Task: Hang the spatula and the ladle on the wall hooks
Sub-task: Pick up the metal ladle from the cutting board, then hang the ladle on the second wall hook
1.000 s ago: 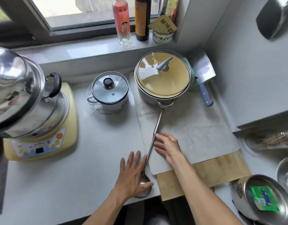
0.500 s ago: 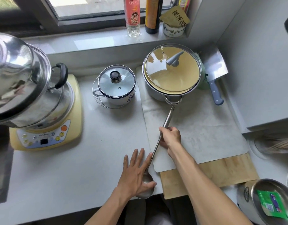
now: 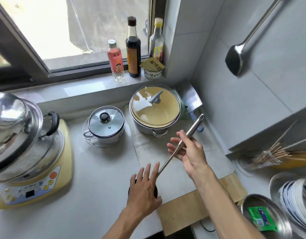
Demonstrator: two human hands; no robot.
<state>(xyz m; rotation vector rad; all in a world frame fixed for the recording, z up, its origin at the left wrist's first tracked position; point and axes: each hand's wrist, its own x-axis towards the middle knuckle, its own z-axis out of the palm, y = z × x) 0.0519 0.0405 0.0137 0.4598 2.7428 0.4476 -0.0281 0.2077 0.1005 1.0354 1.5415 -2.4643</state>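
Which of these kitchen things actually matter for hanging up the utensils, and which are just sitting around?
Part of the job: ladle, right hand, left hand, spatula already on the wall.

Just lying about: cleaver, big lidded pot, small lidded pot, bottles, cutting board.

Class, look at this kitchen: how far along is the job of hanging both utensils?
Done: the spatula already hangs on the wall. In hand: the right hand grips the ladle handle, tilted up, while the left hand covers its bowl. Left: lifting the ladle to a hook; none is in view.
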